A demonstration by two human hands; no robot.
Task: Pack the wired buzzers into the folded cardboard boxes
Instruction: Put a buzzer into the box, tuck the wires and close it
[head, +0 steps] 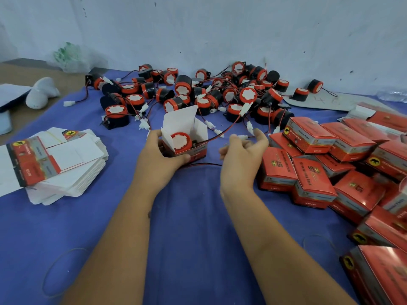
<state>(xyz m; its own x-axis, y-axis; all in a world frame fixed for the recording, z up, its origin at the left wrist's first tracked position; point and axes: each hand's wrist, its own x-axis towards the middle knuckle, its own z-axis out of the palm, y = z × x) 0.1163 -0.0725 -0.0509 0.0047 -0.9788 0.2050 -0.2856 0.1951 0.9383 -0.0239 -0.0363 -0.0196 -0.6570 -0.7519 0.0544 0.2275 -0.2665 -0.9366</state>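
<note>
At the centre of the head view, the left hand (164, 150) holds an open cardboard box (187, 139), its grip curled round the box's near and left sides, thumb along the front lower edge. The box's white top flaps stand up, and a wired buzzer (181, 141) with a red rim and white face sits inside it, tilted toward the camera. A red-and-black wire (229, 128) runs out of the box's right side toward the right hand (243, 150). That hand hovers just right of the box, palm up, fingers loosely curled; a small white connector (242, 136) lies at its fingertips, though whether the grip actually pinches it cannot be told through the blur.

Behind the box, a loose heap of buzzers (209, 93) with tangled wires and white plugs spreads across the blue cloth (187, 216) covering the table, reaching back to the pale wall (220, 29). To the right lies a pile of closed red boxes (330, 168), stacked unevenly and running to the frame's edge. To the left sits a stack of flat, unfolded box blanks (61, 164), white with red printed panels. Farther left, off the cloth, a white soft object (41, 92) rests on the brown surface, and a crumpled clear plastic bag (70, 58) leans against the wall.
</note>
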